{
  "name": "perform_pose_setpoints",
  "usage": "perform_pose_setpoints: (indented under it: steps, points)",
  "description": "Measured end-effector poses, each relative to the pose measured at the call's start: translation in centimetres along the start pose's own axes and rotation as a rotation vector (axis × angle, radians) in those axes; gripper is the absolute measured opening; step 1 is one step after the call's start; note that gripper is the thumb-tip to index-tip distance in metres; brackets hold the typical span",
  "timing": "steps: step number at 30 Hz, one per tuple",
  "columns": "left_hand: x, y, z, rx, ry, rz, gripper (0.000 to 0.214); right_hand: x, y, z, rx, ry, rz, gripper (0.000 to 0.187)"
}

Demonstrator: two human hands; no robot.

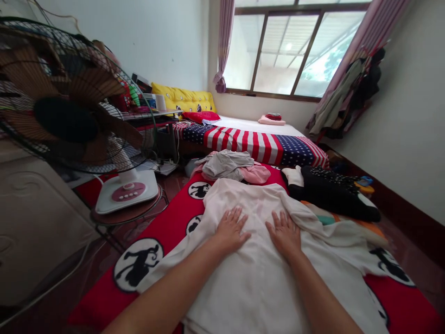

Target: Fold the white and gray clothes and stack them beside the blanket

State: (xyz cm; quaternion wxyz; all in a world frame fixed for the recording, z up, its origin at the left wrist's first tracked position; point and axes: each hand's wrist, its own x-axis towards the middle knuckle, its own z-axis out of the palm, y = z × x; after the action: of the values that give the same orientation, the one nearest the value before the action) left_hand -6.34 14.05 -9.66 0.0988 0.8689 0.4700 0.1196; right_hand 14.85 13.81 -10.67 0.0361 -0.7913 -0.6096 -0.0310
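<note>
My left fingers and right fingers spread flat, no grip, atop white shirt on red bedcover. Cloth light, soft; take hold at edge beyond fingers.

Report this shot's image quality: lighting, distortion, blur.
In the head view, the window is blown out by daylight; the wide lens stretches the fan at the left edge; the left hand and right hand stay fairly sharp, without clear motion blur.
</note>
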Motion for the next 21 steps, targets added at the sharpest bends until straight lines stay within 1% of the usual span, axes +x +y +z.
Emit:
perform_pose_setpoints:
  steps: [3, 6, 7, 8, 9, 10, 11, 13, 14, 15, 16, 18, 19, 21]
  points:
    - [-4.1, 0.0, -1.6, -0.046, -0.133, 0.024, 0.071, -2.6, 0.5, 0.1, -0.044, -0.032, -0.012, 0.059]
    - [-7.4, -1.2, -4.1, -0.159, -0.252, 0.115, 0.075, -4.6, 0.8, 0.0, -0.053, -0.051, -0.037, 0.060]
    - [-8.0, -1.9, -5.0, -0.230, -0.279, 0.143, 0.070, -5.0, 0.9, -0.1, -0.054, -0.050, -0.044, 0.060]
    - [-8.3, -2.9, -6.0, -0.318, -0.299, 0.147, 0.059, -5.4, 0.9, -0.1, -0.054, -0.044, -0.049, 0.060]
    - [-8.4, -4.1, -6.9, -0.411, -0.301, 0.107, 0.045, -5.7, 1.0, -0.2, -0.053, -0.037, -0.052, 0.060]
    - [-8.3, -5.4, -7.8, -0.489, -0.267, 0.016, 0.036, -5.9, 0.9, -0.3, -0.052, -0.028, -0.053, 0.060]
    - [-8.0, -6.7, -8.5, -0.535, -0.188, -0.102, 0.034, -6.0, 0.9, -0.3, -0.051, -0.017, -0.054, 0.059]
    - [-7.2, -9.5, -9.4, -0.535, 0.034, -0.306, 0.027, -6.2, 0.9, -0.4, -0.050, 0.001, -0.055, 0.059]
    - [-6.9, -10.7, -9.5, -0.510, 0.126, -0.370, 0.022, -6.2, 0.8, -0.3, -0.050, 0.009, -0.055, 0.059]
    - [-6.5, -11.7, -9.6, -0.484, 0.185, -0.408, 0.020, -6.2, 0.8, -0.3, -0.048, 0.016, -0.055, 0.059]
    - [-6.2, -12.6, -9.4, -0.463, 0.211, -0.432, 0.020, -6.2, 0.8, -0.2, -0.047, 0.022, -0.054, 0.059]
    - [-5.5, -13.5, -8.8, -0.428, 0.228, -0.458, 0.019, -6.1, 0.9, -0.1, -0.044, 0.034, -0.055, 0.059]
    - [-5.0, -13.6, -8.5, -0.407, 0.238, -0.455, 0.018, -6.1, 0.9, 0.0, -0.044, 0.038, -0.056, 0.059]
    - [-4.0, -13.1, -7.8, -0.365, 0.263, -0.422, 0.018, -6.1, 1.0, 0.1, -0.043, 0.042, -0.061, 0.059]
